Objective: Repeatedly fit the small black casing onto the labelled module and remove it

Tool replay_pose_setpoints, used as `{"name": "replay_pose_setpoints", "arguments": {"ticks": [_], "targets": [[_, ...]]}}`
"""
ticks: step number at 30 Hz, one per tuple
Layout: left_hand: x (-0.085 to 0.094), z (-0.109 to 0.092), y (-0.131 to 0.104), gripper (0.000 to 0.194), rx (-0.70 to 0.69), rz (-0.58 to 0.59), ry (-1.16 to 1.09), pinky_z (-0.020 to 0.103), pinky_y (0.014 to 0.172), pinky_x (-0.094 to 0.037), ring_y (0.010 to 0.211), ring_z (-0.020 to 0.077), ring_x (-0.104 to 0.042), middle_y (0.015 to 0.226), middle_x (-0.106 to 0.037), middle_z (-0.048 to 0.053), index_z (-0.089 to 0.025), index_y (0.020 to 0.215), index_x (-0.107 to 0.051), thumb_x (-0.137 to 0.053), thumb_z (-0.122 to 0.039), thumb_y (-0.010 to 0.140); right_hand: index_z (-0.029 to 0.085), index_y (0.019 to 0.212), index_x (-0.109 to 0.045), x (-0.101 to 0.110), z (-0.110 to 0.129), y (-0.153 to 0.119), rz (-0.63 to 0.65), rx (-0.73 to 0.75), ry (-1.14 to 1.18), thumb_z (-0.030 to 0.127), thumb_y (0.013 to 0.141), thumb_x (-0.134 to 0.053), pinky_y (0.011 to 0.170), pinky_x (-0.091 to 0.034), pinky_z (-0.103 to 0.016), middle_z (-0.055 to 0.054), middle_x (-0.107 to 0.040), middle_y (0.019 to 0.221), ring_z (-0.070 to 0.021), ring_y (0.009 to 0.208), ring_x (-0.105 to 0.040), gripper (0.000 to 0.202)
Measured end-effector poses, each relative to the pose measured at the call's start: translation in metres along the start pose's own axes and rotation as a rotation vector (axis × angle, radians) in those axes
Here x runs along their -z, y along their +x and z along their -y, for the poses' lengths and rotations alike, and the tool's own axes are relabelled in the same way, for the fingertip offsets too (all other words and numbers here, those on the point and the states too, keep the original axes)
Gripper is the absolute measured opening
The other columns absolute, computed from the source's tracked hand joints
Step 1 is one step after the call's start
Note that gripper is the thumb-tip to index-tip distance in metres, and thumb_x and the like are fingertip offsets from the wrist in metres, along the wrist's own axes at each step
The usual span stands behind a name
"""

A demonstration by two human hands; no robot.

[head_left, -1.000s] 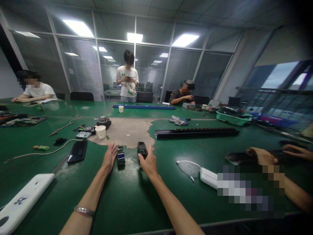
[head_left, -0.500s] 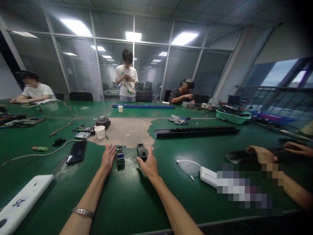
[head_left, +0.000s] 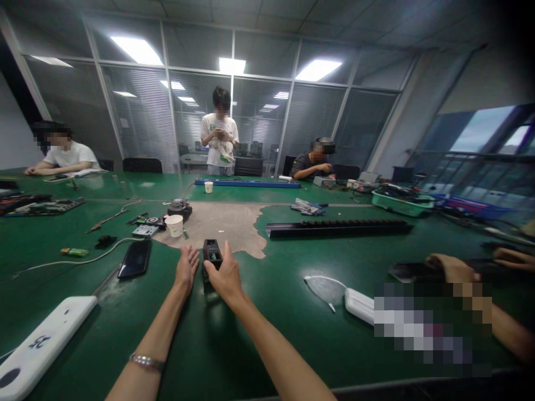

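Note:
My right hand [head_left: 225, 274] grips a dark plastic housing [head_left: 212, 250] with rectangular openings in its top, thumb on the near side and fingers along the right. The housing is at the spot where the small circuit board module stood; a bit of green shows through its opening, and the rest of the module is hidden. Whether the two parts are fully joined I cannot tell. Just left of the housing, my left hand [head_left: 186, 270] rests on its edge on the green table [head_left: 234, 345], fingers stretched out and holding nothing.
Left lie a smartphone [head_left: 134, 259], a white power strip [head_left: 45, 345] and a paper cup [head_left: 174, 225]. A black rail [head_left: 338, 229] and a white adapter with cable [head_left: 360, 305] are at right. A co-worker's hand [head_left: 453, 269] rests on a dark part; several people are around the table.
My right hand has carried the housing left, from beside the circuit board module to over it, covering most of it. My left hand stays open in nearly the same place.

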State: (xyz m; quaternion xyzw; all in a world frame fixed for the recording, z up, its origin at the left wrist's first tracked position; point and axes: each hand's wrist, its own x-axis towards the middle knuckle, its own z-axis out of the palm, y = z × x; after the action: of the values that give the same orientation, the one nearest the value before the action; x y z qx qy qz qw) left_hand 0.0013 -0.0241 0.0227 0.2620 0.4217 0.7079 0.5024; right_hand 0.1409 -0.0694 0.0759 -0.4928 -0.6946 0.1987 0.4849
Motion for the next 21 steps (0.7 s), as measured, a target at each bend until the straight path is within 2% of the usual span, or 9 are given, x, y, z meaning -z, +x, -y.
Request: {"name": "replay_pose_setpoints", "arguments": {"ticks": [5, 11, 15, 18, 21], "targets": [[0.0, 0.001, 0.002, 0.071, -0.009, -0.011, -0.007, 0.033, 0.101, -0.035, 0.125, 0.0211, -0.042, 0.136, -0.044, 0.017, -0.015, 0.136, -0.037, -0.034, -0.063, 0.083, 0.003, 0.143, -0.012, -0.016, 0.006, -0.001, 0.036, -0.024, -0.132, 0.03, 0.075, -0.062, 0.084, -0.047, -0.034, -0.019, -0.061, 0.112, -0.0284, 0.101, -0.06, 0.088], [0.0, -0.001, 0.002, 0.066, 0.009, -0.015, 0.011, 0.034, 0.102, -0.034, 0.124, 0.0201, -0.044, 0.134, -0.046, 0.015, -0.018, 0.133, -0.04, -0.031, -0.062, 0.085, 0.003, 0.143, -0.011, -0.025, 0.0, -0.007, 0.07, -0.061, -0.234, 0.028, 0.076, -0.06, 0.083, -0.046, -0.035, -0.019, -0.061, 0.111, -0.0295, 0.101, -0.06, 0.087], [-0.001, -0.004, 0.0, 0.064, 0.017, -0.024, 0.017, 0.034, 0.102, -0.033, 0.124, 0.0194, -0.043, 0.134, -0.047, 0.015, -0.019, 0.132, -0.042, -0.03, -0.061, 0.086, 0.004, 0.142, -0.014, -0.028, -0.013, -0.018, 0.09, -0.042, -0.203, 0.029, 0.073, -0.063, 0.088, -0.044, -0.037, -0.021, -0.057, 0.117, -0.0299, 0.107, -0.056, 0.088], [-0.001, -0.005, -0.002, 0.065, 0.018, -0.014, 0.017, 0.034, 0.102, -0.033, 0.124, 0.0198, -0.043, 0.135, -0.046, 0.014, -0.019, 0.133, -0.041, -0.032, -0.062, 0.085, 0.006, 0.142, -0.016, -0.029, -0.021, -0.024, 0.057, -0.006, -0.13, 0.03, 0.072, -0.065, 0.093, -0.042, -0.037, -0.021, -0.051, 0.126, -0.0291, 0.116, -0.05, 0.089], [-0.002, -0.005, -0.003, 0.066, 0.019, -0.018, 0.014, 0.033, 0.102, -0.033, 0.124, 0.0198, -0.044, 0.135, -0.046, 0.015, -0.018, 0.134, -0.04, -0.033, -0.062, 0.085, 0.006, 0.142, -0.017, -0.033, -0.025, -0.025, 0.03, -0.012, -0.087, 0.028, 0.073, -0.064, 0.092, -0.043, -0.038, -0.021, -0.053, 0.124, -0.0295, 0.114, -0.051, 0.086]]}}
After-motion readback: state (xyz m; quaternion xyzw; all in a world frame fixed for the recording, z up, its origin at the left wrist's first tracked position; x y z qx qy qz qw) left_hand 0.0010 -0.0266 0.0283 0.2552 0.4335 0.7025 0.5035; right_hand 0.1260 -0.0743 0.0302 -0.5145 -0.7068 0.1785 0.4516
